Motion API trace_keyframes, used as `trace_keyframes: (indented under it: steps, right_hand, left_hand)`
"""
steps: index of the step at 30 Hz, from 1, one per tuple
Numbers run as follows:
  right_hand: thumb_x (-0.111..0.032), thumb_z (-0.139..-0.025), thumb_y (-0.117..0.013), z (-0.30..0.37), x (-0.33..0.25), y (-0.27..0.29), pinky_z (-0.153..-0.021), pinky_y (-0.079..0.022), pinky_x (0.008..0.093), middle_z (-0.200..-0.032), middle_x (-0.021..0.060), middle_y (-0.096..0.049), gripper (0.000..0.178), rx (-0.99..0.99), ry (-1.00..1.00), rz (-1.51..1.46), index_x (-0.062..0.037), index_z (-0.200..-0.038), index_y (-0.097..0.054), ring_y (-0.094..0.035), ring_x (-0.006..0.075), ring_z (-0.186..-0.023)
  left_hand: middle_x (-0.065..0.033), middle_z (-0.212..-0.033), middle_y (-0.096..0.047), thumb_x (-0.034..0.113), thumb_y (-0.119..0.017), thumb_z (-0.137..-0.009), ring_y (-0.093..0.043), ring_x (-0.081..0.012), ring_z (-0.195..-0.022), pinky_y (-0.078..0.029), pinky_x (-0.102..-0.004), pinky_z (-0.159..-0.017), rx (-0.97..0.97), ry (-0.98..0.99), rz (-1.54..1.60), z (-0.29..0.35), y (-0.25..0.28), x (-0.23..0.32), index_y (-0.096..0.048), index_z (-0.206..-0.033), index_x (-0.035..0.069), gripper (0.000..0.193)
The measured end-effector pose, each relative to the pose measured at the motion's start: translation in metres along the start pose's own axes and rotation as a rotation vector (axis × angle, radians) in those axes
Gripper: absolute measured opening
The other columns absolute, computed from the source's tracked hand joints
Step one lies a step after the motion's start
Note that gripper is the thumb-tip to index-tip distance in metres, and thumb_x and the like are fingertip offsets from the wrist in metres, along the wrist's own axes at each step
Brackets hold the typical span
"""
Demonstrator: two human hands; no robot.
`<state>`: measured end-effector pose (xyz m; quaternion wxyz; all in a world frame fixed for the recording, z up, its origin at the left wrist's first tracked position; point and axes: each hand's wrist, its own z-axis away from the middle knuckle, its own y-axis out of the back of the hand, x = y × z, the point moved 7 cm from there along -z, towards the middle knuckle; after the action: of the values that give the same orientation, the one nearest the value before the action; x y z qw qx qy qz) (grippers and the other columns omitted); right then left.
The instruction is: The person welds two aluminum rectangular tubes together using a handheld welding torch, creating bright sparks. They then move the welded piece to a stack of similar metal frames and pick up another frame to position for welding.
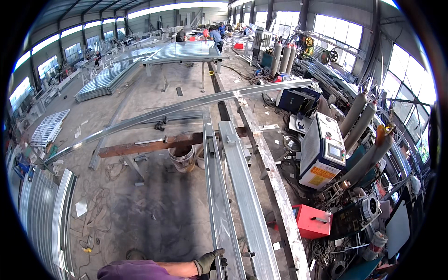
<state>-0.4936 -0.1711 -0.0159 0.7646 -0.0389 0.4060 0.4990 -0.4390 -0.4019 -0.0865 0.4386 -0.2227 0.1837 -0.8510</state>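
Observation:
My left hand [210,262], in a grey-green work glove, comes in from the lower left below a purple sleeve [135,270]. Its fingers close round the left edge of a long galvanized metal channel [220,205], which runs away from me. Beside that channel on the right lies a second, wider galvanized channel [245,186]. At the bottom rim only a sliver of glove shows, apparently my right hand [252,277]; its fingers are hidden. A long silvery metal beam [186,107] crosses beyond the far ends of both channels.
A rusty brown beam [154,144] and a pale steel rail [275,186] support the work, with a bucket [182,158] below. To the right stand a white machine [323,151], a red box [312,221] and gas cylinders [358,122]. Stacked metal panels [44,214] lie left; people work far off.

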Motion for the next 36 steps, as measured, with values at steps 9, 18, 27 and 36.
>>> trace_keyframes:
  steps: [9,18,27,36]
  right_hand:
    - [-0.017,-0.084,-0.070,-0.038,0.036,-0.019,-0.093,-0.057,0.0528,-0.110,0.0305,-0.078,0.055,0.143,0.006,0.078,0.0041,-0.135,-0.069,-0.076,0.0446,-0.102]
    - [-0.022,-0.087,-0.074,-0.038,0.024,-0.018,-0.091,-0.057,0.0542,-0.110,0.0298,-0.078,0.054,0.152,-0.005,0.083,0.0002,-0.135,-0.069,-0.075,0.0459,-0.101]
    - [-0.027,-0.089,-0.079,-0.031,0.026,-0.013,-0.088,-0.057,0.0557,-0.111,0.0291,-0.078,0.053,0.187,-0.025,0.104,-0.0036,-0.136,-0.070,-0.075,0.0472,-0.099]
    - [-0.033,-0.092,-0.083,-0.015,0.042,-0.012,-0.085,-0.057,0.0571,-0.111,0.0284,-0.078,0.052,0.282,-0.029,0.128,-0.0075,-0.136,-0.070,-0.074,0.0485,-0.098]
  left_hand:
    - [-0.0114,-0.098,-0.075,0.043,-0.079,-0.101,-0.076,-0.0282,-0.087,-0.066,-0.0472,-0.077,-0.031,-0.056,-0.044,-0.019,0.021,0.000,-0.068,-0.121,0.009,0.040]
    - [-0.0061,-0.097,-0.076,0.047,-0.074,-0.104,-0.073,-0.0223,-0.083,-0.061,-0.0385,-0.083,-0.033,-0.108,-0.215,-0.056,0.046,-0.011,-0.073,-0.111,0.010,0.038]
    - [-0.0067,-0.094,-0.075,0.048,-0.079,-0.100,-0.072,-0.0216,-0.080,-0.062,-0.0400,-0.076,0.053,-0.014,-0.117,-0.027,0.022,-0.007,-0.072,-0.111,0.011,0.040]
    - [-0.0043,-0.090,-0.072,0.043,-0.079,-0.102,-0.072,-0.0218,-0.081,-0.062,-0.0382,-0.078,0.016,-0.007,-0.125,-0.016,0.003,-0.003,-0.070,-0.111,0.011,0.035]
